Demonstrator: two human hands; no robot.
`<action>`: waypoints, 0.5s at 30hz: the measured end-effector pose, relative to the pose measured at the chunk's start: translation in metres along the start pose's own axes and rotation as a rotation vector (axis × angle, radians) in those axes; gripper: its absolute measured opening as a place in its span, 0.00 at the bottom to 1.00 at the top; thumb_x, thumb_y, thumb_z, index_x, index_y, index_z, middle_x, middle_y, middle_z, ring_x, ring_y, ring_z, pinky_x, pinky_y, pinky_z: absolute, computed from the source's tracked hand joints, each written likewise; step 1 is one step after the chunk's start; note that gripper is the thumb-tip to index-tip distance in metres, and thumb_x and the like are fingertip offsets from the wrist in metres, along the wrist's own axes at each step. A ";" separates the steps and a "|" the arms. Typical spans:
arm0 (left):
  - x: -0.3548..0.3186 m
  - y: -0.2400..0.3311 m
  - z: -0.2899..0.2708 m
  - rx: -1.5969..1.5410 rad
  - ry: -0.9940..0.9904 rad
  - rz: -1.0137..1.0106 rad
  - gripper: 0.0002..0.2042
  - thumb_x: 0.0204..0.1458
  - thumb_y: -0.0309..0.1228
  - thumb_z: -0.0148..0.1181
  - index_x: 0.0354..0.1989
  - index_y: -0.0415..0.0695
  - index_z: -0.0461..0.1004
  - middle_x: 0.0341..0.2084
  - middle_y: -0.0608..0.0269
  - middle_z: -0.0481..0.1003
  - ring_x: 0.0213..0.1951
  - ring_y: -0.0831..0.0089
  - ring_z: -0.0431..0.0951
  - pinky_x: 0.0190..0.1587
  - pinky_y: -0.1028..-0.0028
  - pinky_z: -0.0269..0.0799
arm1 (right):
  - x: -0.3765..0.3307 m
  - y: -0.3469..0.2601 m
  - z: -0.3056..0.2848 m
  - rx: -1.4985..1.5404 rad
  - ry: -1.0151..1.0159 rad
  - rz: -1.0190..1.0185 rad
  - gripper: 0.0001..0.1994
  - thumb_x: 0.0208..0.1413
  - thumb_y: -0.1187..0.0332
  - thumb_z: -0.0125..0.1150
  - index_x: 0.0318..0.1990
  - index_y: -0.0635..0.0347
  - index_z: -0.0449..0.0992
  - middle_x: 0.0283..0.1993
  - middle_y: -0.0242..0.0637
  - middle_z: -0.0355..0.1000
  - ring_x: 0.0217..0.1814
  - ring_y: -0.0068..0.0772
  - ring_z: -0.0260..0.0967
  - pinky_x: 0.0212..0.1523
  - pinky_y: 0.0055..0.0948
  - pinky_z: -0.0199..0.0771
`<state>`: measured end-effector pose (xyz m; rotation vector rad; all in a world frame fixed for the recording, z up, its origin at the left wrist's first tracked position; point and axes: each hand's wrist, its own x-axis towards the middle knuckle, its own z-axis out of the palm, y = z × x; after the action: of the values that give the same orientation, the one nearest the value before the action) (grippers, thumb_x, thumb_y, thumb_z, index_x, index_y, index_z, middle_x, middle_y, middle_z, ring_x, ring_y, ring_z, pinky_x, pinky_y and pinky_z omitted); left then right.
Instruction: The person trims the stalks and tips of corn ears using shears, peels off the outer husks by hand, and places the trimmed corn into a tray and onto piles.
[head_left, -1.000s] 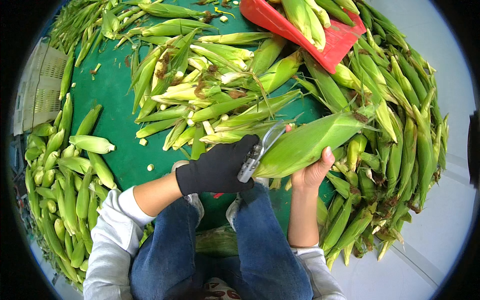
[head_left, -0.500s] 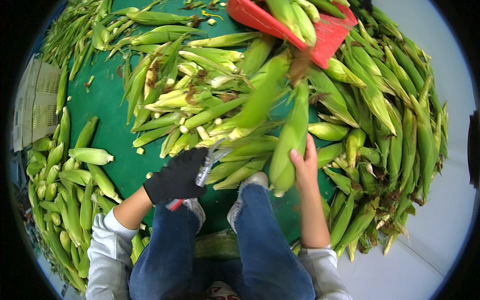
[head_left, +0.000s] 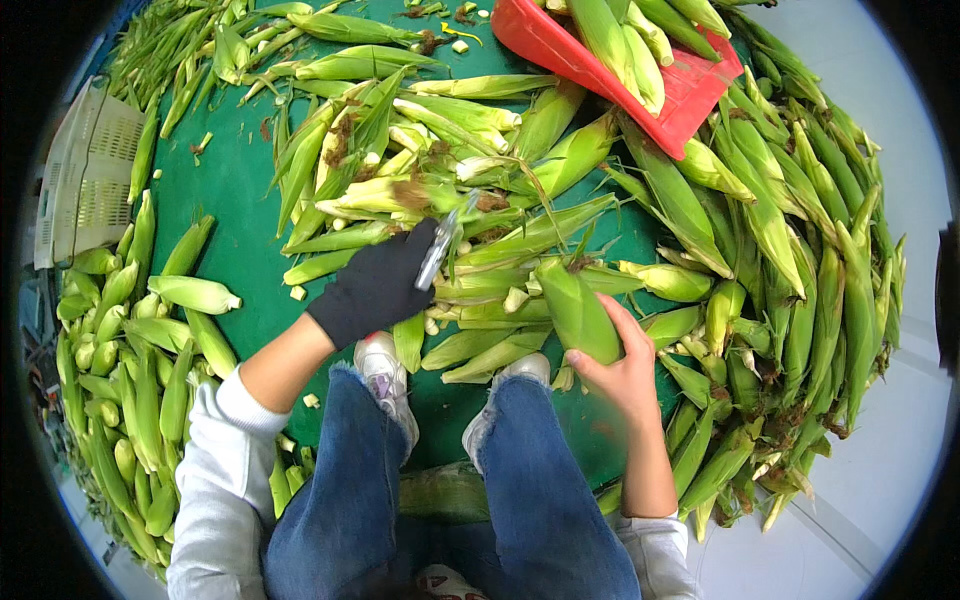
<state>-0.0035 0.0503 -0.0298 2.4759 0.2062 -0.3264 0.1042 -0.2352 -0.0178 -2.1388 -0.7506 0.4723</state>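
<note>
My left hand, in a black glove, grips metal pruning shears, closed around their handle. The blades point up and away over the husk pile and are partly blurred. My bare right hand wraps around the lower part of a green, husked ear of corn. The ear leans up and left, and its far end now looks blunt, without the long silky tip. Just past the shears, a blurred leafy piece with brown silk is in the air or over the pile. The shears and the held ear are apart.
Cut husk tips and stalk ends lie heaped ahead on the green mat. Unhusked ears are piled right, around a red scoop. Trimmed ears lie left, near a pale plastic crate. My shoes stand close.
The held ear has lost its long silky top and is shorter. My left hand with the shears has moved up and away from me; my right hand has shifted slightly right and nearer.
</note>
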 end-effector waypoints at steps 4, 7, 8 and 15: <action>-0.016 0.015 0.002 -0.053 -0.053 0.127 0.41 0.31 0.37 0.63 0.57 0.37 0.51 0.41 0.43 0.65 0.43 0.47 0.68 0.45 0.59 0.65 | 0.007 -0.014 0.003 -0.220 0.053 -0.051 0.30 0.32 0.62 0.69 0.49 0.55 0.69 0.42 0.39 0.69 0.43 0.39 0.68 0.43 0.34 0.68; -0.013 0.045 -0.007 0.025 0.018 0.226 0.39 0.30 0.36 0.63 0.56 0.36 0.55 0.40 0.45 0.66 0.45 0.48 0.66 0.47 0.60 0.64 | 0.005 -0.025 0.000 -0.502 0.036 -0.127 0.30 0.31 0.61 0.69 0.49 0.51 0.70 0.41 0.37 0.67 0.42 0.37 0.66 0.42 0.33 0.66; -0.008 0.052 -0.008 0.159 -0.017 0.256 0.36 0.33 0.35 0.62 0.54 0.37 0.58 0.39 0.46 0.67 0.42 0.50 0.68 0.43 0.60 0.66 | 0.006 -0.027 -0.001 -0.605 0.020 -0.167 0.30 0.30 0.61 0.68 0.48 0.49 0.71 0.40 0.36 0.67 0.42 0.36 0.65 0.42 0.33 0.65; -0.006 0.012 -0.004 0.461 -0.022 0.019 0.28 0.39 0.31 0.55 0.53 0.39 0.59 0.29 0.52 0.70 0.24 0.60 0.74 0.21 0.64 0.68 | 0.006 -0.029 -0.011 -0.773 -0.030 -0.197 0.31 0.29 0.63 0.68 0.50 0.48 0.69 0.42 0.36 0.65 0.45 0.40 0.63 0.45 0.36 0.63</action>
<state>-0.0063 0.0433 -0.0180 2.9239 0.1056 -0.4329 0.1044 -0.2228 0.0115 -2.7139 -1.3001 0.1028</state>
